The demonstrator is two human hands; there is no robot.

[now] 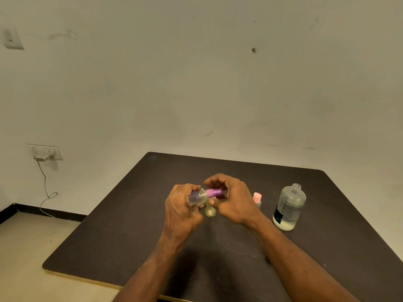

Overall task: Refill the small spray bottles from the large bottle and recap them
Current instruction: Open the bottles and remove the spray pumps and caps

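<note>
Item one: a small clear plastic spray bottle with a purple spray cap (204, 195), held tipped on its side above the middle of the dark brown table (122, 225). The left hand (182, 205) has its fingers curled closed round the clear body; the right hand (231, 199) has thumb and fingertips pinched round the purple cap. Judged to be a cap being screwed on or off; which of the two cannot be told from this view. Item two: a small pale yellow bottle (210, 211), upright on the table just below and between the hands, partly hidden; whether it is capped is unclear. Item three: a small clear bottle with a pink cap (257, 199), upright just right of the right hand, cap on. Item four: a large clear bottle with a dark label (289, 207), standing uncapped toward the right edge, well apart from the hands, roughly part-full of clear liquid. Progress, as judged: the pink-capped bottle looks finished or not yet begun; the purple-capped one is in hand; the yellow one remains uncertain. Room: all bottles sit mid-table to right of centre, well clear of the far edge and near edge. The left half of the table is bare. The large bottle stands nearest an edge, though not close enough to look at risk.
</note>
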